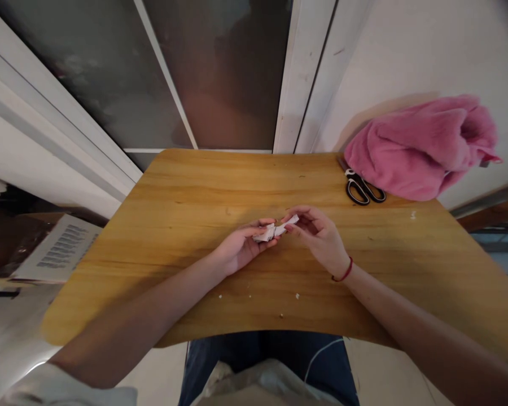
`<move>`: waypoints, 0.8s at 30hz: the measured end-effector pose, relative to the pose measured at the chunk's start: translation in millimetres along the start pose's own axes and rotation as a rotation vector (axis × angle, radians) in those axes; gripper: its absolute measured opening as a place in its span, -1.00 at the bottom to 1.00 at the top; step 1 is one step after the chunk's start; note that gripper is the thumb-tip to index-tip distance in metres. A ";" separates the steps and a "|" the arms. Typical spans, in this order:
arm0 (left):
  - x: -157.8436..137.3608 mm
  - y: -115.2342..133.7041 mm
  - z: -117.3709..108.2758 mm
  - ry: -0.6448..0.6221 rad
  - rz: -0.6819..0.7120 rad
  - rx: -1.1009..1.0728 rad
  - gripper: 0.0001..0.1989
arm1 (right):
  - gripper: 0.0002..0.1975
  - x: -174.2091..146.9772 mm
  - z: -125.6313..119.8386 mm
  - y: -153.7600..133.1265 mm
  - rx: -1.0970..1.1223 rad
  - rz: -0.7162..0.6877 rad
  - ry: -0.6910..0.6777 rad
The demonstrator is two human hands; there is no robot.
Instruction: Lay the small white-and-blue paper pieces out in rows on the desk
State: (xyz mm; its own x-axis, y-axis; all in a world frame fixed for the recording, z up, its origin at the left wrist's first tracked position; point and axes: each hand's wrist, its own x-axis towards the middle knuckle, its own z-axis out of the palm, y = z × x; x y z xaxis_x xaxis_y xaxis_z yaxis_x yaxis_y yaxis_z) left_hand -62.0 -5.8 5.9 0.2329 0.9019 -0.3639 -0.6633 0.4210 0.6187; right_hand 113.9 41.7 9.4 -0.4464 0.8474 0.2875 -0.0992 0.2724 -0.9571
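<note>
Over the middle of the wooden table, a small folded piece of white paper (pixel 267 233) is held between both hands. My left hand (pixel 243 245) has its fingers closed around the wider, crumpled end. With thumb and fingertips, my right hand (pixel 317 234) pinches the narrow strip that points up to the right. A red cord circles the right wrist. Faint marks show on the paper, too small to read. Part of the paper is hidden inside the left fingers.
Black-handled scissors (pixel 361 189) lie at the back right, blades partly under a pink plush cloth (pixel 423 146). Small white scraps (pixel 297 295) dot the wooden table (pixel 186 197). A glazed door (pixel 224 73) stands behind it; a cardboard box (pixel 59 251) sits at left.
</note>
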 end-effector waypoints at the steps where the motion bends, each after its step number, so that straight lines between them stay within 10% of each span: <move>1: 0.0 0.1 0.2 0.006 -0.003 -0.008 -0.79 | -0.79 0.4 -0.3 -0.9 -0.010 -0.006 0.008; 17: -0.3 -3.9 1.0 -0.111 -0.044 -0.039 -0.77 | -0.80 -14.0 15.1 -6.9 -0.508 -0.415 -0.009; 24: -1.1 -3.7 3.9 -0.114 -0.086 -0.037 -0.73 | -0.77 -11.5 20.8 1.4 -0.563 -0.317 -0.098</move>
State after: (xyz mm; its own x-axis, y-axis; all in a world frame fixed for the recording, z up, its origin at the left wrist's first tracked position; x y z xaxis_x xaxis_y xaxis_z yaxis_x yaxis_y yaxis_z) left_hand -57.1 -8.0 6.7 0.3684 0.8685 -0.3316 -0.6626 0.4955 0.5616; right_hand 100.4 22.9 3.9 -0.5539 0.6484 0.5223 0.2297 0.7220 -0.6527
